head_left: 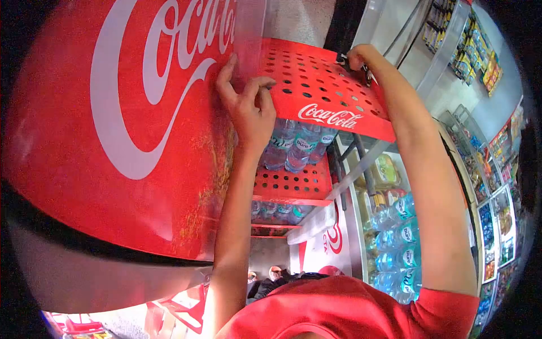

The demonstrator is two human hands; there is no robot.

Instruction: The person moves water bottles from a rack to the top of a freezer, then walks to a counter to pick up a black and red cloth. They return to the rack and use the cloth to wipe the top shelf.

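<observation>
My left hand (248, 104) is at the edge of a large red cooler panel (141, 113) with white lettering, beside the left end of a red perforated shelf (316, 85). Its fingers are bent and apart, with nothing visible held. At the shelf's far right corner, my right hand (361, 56) has its fingers curled around something small and dark, too hidden to name. Below the top shelf, water bottles (299, 147) stand on a second red perforated shelf (293, 181).
More water bottles (395, 243) and packed food tubs (387, 169) sit at the right. Hanging snack packets (474, 51) are at the upper right. Beneath the lower shelf is a white and red box (327, 243). A metal strut (367, 164) crosses beside the shelves.
</observation>
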